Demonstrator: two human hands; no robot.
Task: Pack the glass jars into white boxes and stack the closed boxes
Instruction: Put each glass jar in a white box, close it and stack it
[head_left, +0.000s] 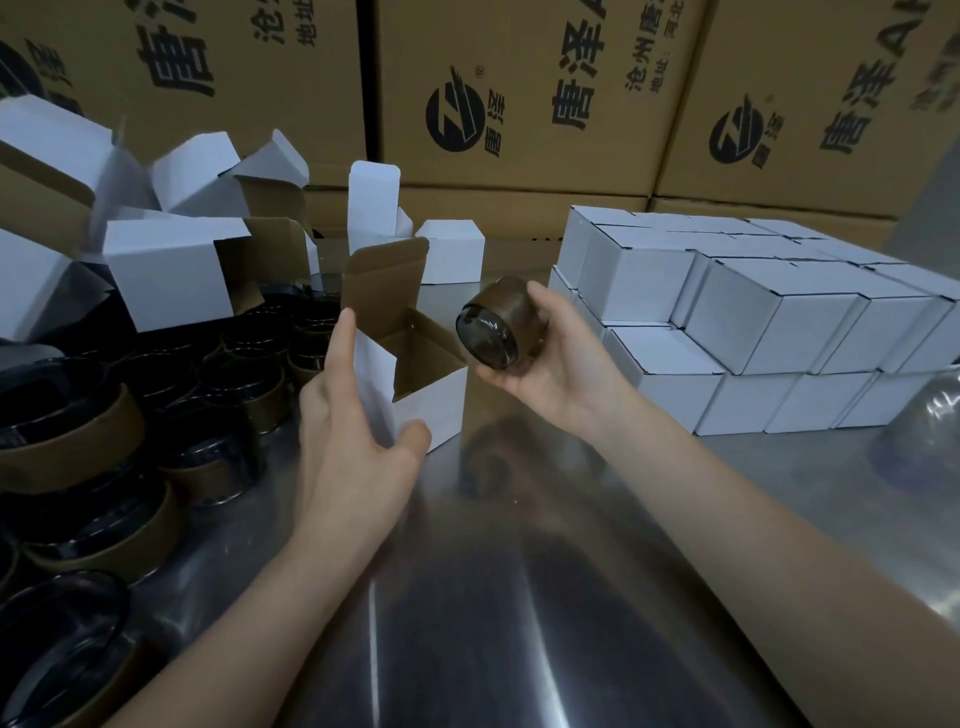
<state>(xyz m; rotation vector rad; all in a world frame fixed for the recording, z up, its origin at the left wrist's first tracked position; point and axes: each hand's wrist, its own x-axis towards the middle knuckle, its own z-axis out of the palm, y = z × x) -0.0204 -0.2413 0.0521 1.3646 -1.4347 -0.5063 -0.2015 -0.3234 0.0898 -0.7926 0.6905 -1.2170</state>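
An open white box (436, 395) with a brown inside stands on the steel table (519, 571), its lid flap raised. My left hand (353, 431) holds its near-left side, fingers straight along one wall and thumb against the front. Just right of the box, my right hand (550, 353) grips a dark glass jar (493, 327) wrapped in a brown sleeve, tilted on its side with its bottom facing me, level with the box's opening. Closed white boxes (753, 322) are stacked in two layers at the right.
Several dark jars in brown sleeves (130, 415) crowd the table's left side. Behind them lie several empty open white boxes (171, 270). One closed box (452, 249) stands behind the open one. Large brown cartons (519, 93) wall off the back. A clear plastic object (930, 426) sits at far right.
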